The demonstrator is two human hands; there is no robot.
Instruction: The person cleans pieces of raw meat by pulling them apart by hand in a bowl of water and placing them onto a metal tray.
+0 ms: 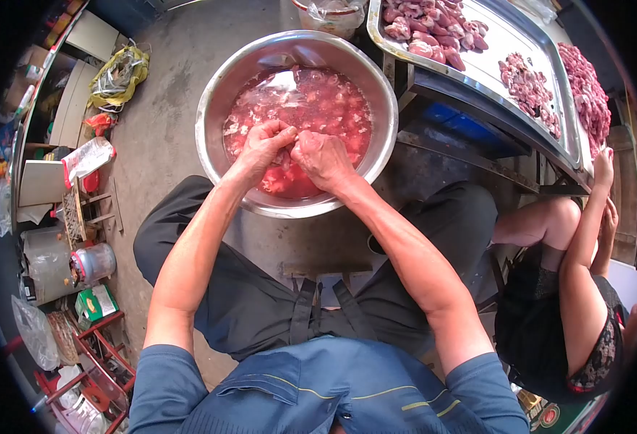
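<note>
A large steel basin (208, 134) stands on the floor between my knees, filled with red, bloody water and many raw meat pieces. Above the water, near the basin's front side, my left hand (266, 148) is closed with thumb and fingers pinched. My right hand (322, 158) is curled up right beside it, fingertips almost touching the left thumb. Between them is a small reddish piece of raw meat (284, 156), mostly hidden by the fingers. Both wrists come in over the near rim.
At the right, a metal tray (510, 36) on a stand holds whole reddish organ pieces (434, 29) and a smaller pile of trimmings (528, 83). Another person (579, 282) sits at the far right beside more meat (586, 94). Bags and jars line the left.
</note>
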